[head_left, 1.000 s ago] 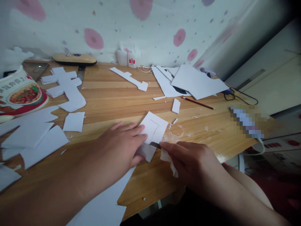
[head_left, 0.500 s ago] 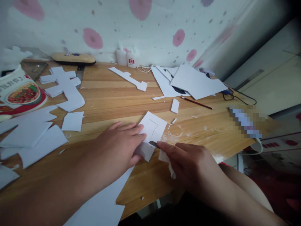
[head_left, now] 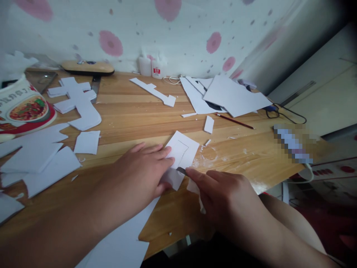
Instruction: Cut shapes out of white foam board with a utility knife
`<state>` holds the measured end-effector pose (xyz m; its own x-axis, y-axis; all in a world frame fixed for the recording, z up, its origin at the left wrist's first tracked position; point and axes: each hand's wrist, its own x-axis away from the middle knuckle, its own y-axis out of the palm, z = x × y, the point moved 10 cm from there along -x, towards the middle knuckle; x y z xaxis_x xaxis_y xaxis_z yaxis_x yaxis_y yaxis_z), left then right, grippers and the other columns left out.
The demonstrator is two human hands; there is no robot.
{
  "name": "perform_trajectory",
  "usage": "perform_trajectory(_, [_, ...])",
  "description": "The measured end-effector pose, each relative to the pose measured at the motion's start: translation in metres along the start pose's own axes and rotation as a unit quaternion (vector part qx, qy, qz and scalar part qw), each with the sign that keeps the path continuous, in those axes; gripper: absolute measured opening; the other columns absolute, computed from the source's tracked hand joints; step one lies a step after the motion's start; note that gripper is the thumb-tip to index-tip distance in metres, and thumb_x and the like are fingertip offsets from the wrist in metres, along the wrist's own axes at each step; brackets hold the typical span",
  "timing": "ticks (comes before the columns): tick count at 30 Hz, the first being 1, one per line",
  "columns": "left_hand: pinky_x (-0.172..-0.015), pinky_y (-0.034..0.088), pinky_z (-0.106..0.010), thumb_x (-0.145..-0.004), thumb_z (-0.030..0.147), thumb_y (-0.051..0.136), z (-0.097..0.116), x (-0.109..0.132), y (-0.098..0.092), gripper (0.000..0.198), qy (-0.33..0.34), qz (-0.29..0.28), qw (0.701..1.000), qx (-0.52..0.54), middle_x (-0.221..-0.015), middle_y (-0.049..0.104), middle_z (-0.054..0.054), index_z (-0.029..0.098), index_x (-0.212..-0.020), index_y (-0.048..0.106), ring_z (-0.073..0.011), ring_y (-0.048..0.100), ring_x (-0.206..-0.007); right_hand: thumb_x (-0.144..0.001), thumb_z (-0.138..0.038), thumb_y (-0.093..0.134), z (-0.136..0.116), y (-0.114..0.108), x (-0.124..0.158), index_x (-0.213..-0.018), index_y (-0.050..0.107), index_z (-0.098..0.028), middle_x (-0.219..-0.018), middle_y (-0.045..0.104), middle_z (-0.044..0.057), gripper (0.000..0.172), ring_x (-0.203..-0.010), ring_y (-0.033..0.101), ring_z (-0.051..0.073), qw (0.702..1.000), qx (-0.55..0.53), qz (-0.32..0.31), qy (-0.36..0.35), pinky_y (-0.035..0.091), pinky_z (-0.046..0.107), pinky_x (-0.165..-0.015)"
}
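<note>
A small white board piece (head_left: 184,147) with a drawn pencil line lies on the table. My left hand (head_left: 147,167) rests flat across its left part, fingers stretched out and pressing it down. In my right hand (head_left: 223,190) is a dark blade (head_left: 181,170), its tip touching the board near the lower end of the line. White tissue (head_left: 193,187) shows beneath my right fingers, around the hidden end of the blade. A larger white sheet (head_left: 119,242) sticks out below my left forearm.
White cut-outs (head_left: 80,98) and offcuts (head_left: 52,171) cover the left, beside a noodle tub (head_left: 28,106). Glue bottles (head_left: 156,69) stand at the back. A pencil (head_left: 235,121), large boards (head_left: 237,96) and a blurred-out object (head_left: 292,145) lie to the right.
The whole view has shifted slightly. Both hands, the blade and the board piece keep nearly the same places relative to each other.
</note>
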<state>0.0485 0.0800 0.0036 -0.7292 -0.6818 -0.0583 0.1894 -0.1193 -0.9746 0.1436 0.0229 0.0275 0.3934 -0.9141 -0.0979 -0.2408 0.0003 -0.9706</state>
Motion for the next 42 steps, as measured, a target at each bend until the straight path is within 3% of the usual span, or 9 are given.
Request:
perform_trajectory(4, [-0.104, 0.035, -0.058, -0.076, 0.034, 0.065, 0.001, 0.001, 0.001, 0.032, 0.002, -0.009, 1.0, -0.003, -0.135, 0.058, -0.01, 0.025, -0.106, 0.066, -0.034, 0.051, -0.125, -0.08, -0.007, 0.049, -0.009, 0.001, -0.008, -0.123, 0.058, -0.017, -0.069, 0.064, 0.001, 0.045, -0.055, 0.056, 0.016, 0.998, 0.037, -0.035, -0.029, 0.031, 0.029, -0.051])
perform_trajectory(10, [-0.106, 0.028, -0.062, -0.075, 0.042, 0.066, -0.005, 0.0, 0.002, 0.046, -0.032, -0.043, 0.998, -0.019, -0.142, 0.052, -0.007, 0.029, -0.119, 0.063, -0.0355, 0.046, -0.13, -0.079, -0.009, 0.055, -0.009, 0.005, -0.013, -0.118, 0.059, -0.017, -0.073, 0.068, 0.001, 0.04, -0.057, 0.058, 0.015, 0.993, 0.046, -0.105, -0.029, 0.028, 0.029, -0.051])
perform_trajectory(16, [-0.108, 0.019, -0.064, -0.076, 0.048, 0.065, -0.01, -0.002, 0.006, 0.049, -0.072, -0.088, 0.993, -0.027, -0.145, 0.048, -0.006, 0.031, -0.122, 0.063, -0.0356, 0.041, -0.134, -0.079, -0.009, 0.054, -0.012, 0.006, -0.011, -0.121, 0.057, -0.015, -0.072, 0.068, 0.002, 0.043, -0.058, 0.06, 0.018, 0.987, 0.1, -0.112, -0.051, 0.025, 0.031, -0.05])
perform_trajectory(24, [-0.108, 0.014, -0.067, -0.077, 0.049, 0.063, -0.011, 0.0, 0.005, 0.048, -0.076, -0.085, 0.993, -0.013, -0.146, 0.047, -0.004, 0.035, -0.123, 0.061, -0.0373, 0.038, -0.135, -0.084, -0.011, 0.051, -0.017, 0.002, -0.011, -0.116, 0.059, -0.014, -0.069, 0.068, 0.003, 0.034, -0.055, 0.061, 0.017, 0.982, 0.127, -0.104, -0.091, 0.022, 0.031, -0.049])
perform_trajectory(29, [-0.103, 0.015, -0.074, -0.079, 0.037, 0.065, -0.008, 0.0, 0.0, 0.042, -0.059, -0.051, 0.997, -0.029, -0.141, 0.052, -0.006, 0.03, -0.12, 0.064, -0.0423, 0.043, -0.13, -0.081, -0.007, 0.051, -0.009, 0.002, -0.001, -0.121, 0.056, -0.014, -0.071, 0.068, 0.002, 0.041, -0.054, 0.059, 0.015, 0.983, 0.108, -0.123, -0.086, 0.025, 0.03, -0.048])
perform_trajectory(35, [-0.105, 0.015, -0.071, -0.075, 0.041, 0.068, -0.007, 0.002, -0.002, 0.042, -0.055, -0.034, 0.998, -0.026, -0.14, 0.054, -0.005, 0.032, -0.116, 0.066, -0.0413, 0.045, -0.129, -0.076, -0.007, 0.055, -0.006, 0.008, 0.013, -0.129, 0.053, -0.012, -0.071, 0.068, 0.003, 0.052, -0.058, 0.061, 0.018, 0.986, 0.102, -0.099, -0.089, 0.03, 0.029, -0.05])
perform_trajectory(39, [-0.106, 0.017, -0.068, -0.076, 0.032, 0.064, -0.001, 0.004, -0.009, 0.043, -0.062, -0.015, 0.997, -0.045, -0.14, 0.054, -0.009, 0.027, -0.119, 0.064, -0.0379, 0.05, -0.125, -0.079, -0.006, 0.052, 0.007, 0.013, 0.017, -0.132, 0.051, -0.016, -0.078, 0.069, 0.004, 0.054, -0.062, 0.062, 0.016, 0.994, 0.021, -0.092, -0.049, 0.038, 0.027, -0.053])
perform_trajectory(42, [-0.105, 0.029, -0.061, -0.073, 0.041, 0.067, -0.002, 0.004, -0.011, 0.051, -0.069, -0.013, 0.996, -0.055, -0.137, 0.056, -0.014, 0.023, -0.12, 0.063, -0.0359, 0.053, -0.12, -0.082, -0.007, 0.048, 0.017, 0.009, 0.018, -0.129, 0.055, -0.018, -0.081, 0.07, 0.005, 0.049, -0.064, 0.063, 0.014, 0.996, -0.061, -0.067, -0.026, 0.043, 0.024, -0.057])
